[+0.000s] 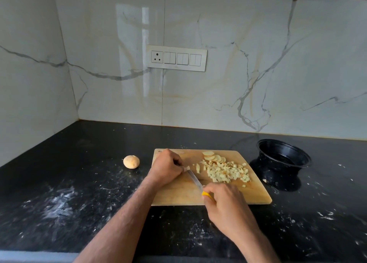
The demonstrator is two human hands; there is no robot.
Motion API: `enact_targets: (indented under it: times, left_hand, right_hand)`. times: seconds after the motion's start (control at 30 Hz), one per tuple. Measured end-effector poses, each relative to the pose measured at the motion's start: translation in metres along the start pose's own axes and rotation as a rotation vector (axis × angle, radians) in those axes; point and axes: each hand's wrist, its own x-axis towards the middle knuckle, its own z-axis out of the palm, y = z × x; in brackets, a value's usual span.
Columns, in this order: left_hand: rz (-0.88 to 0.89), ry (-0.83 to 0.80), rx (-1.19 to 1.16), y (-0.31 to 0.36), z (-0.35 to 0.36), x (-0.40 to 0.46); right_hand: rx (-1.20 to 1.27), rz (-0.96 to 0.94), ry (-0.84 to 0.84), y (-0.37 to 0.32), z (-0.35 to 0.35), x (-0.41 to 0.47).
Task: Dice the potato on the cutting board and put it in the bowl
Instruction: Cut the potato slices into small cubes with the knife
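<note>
Head view:

- A black plastic bowl (283, 155) sits tilted on the dark speckled countertop (79, 183), to the right of the wooden cutting board (178, 195) and apart from it; its opening faces the camera; the inside looks dark and no potato pieces can be seen in it.
- The cutting board lies flat on the countertop; it carries a heap of diced potato (226, 172) on its right half; a few overlapping round potato slices (213, 157) lie just behind the heap, touching it; a few loose pieces (198, 167) lie between the heap and the knife.
- The left hand (165, 166) rests on the left part of the board with its fingers curled down over a small potato piece (186, 169) at the blade, pinning it; most of that piece is hidden under the fingers.
- The right hand (223, 202) grips the yellow handle of a knife (195, 180); the blade runs diagonally up and left to the left hand's fingertips; its tip meets the pinned piece.
- A whole unpeeled potato (131, 161) lies on the countertop, left of the board and apart from it.
- White flecks and smears mark the countertop; a switch panel with a socket (176, 58) is fixed to the marble-pattern wall behind.
</note>
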Motion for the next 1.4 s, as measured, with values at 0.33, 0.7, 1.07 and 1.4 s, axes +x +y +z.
enact_targets:
  times: [0.33, 0.7, 1.07, 1.4]
  left_hand:
    - [-0.097, 0.172, -0.262, -0.007, -0.008, 0.003]
    - [0.078, 0.1, -0.109, 0.0, 0.005, 0.003]
    - [0.101, 0.064, -0.025, 0.002, 0.014, 0.003]
    - [0.26, 0.037, -0.019, 0.02, 0.021, 0.008]
  right_hand:
    - [-0.074, -0.029, 0.117, -0.036, 0.022, 0.019]
    - [-0.154, 0.141, 0.21, -0.017, 0.01, 0.015]
    - [-0.149, 0.061, 0.259, 0.014, -0.002, 0.028]
    - [-0.056, 0.091, 0.423, 0.068, -0.014, 0.052]
